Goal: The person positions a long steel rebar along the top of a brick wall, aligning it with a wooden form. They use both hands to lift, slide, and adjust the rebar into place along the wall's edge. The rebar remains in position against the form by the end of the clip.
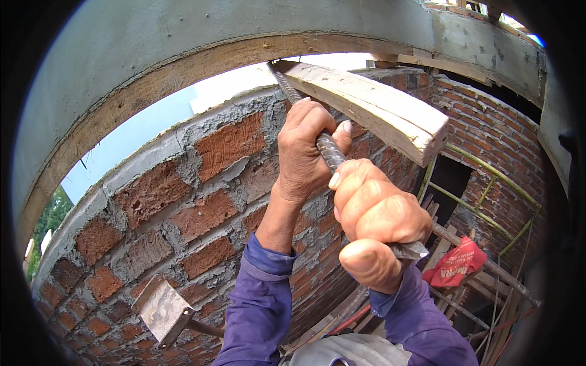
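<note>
Both my hands grip a ribbed steel bar (330, 152) that slants up and away from me. My left hand (303, 149) is wrapped round its middle. Closer to me, my right hand (381, 213) closes round the lower part, and the bar's flattened end sticks out below that fist. The bar's far tip meets the gap between a wooden board (201, 61) under the grey concrete beam (244, 24) and the end of a thick timber piece (366, 100). This timber juts toward me, to the right of the bar. Exactly how the tip bites is too small to tell.
A rough brick wall (204, 213) with grey mortar runs below the beam. A metal prop head (162, 311) stands at lower left. On the right are a yellow-green scaffold frame (488, 183), a red bag (459, 263) and several poles and planks lower down.
</note>
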{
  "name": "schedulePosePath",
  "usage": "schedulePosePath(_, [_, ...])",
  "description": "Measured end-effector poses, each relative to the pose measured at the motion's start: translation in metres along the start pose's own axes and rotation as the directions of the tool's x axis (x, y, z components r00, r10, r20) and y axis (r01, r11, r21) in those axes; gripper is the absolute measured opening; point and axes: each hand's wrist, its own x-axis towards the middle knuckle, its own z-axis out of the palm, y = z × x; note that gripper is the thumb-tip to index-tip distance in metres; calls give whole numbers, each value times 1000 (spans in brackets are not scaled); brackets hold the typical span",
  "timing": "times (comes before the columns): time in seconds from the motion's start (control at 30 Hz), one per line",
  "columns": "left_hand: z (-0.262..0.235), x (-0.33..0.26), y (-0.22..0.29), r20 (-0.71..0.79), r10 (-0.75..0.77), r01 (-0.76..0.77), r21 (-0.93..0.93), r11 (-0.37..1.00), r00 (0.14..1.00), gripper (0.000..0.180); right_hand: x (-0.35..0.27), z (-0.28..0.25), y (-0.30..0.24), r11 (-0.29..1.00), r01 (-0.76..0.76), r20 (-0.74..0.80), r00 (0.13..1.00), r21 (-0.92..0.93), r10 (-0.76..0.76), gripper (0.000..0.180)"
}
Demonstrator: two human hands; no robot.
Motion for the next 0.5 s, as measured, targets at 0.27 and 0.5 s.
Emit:
schedulePosePath(0.27, [7,-9,9,-51,-99,98,-24,995,994,29,-7,-22,5,994,70,150,987,-82,-57,50])
schedulePosePath(0.5, [4,1,11,4,-63,62,149,987,998,27,-2,-20,17,970,148,129,984,-195,-124,45])
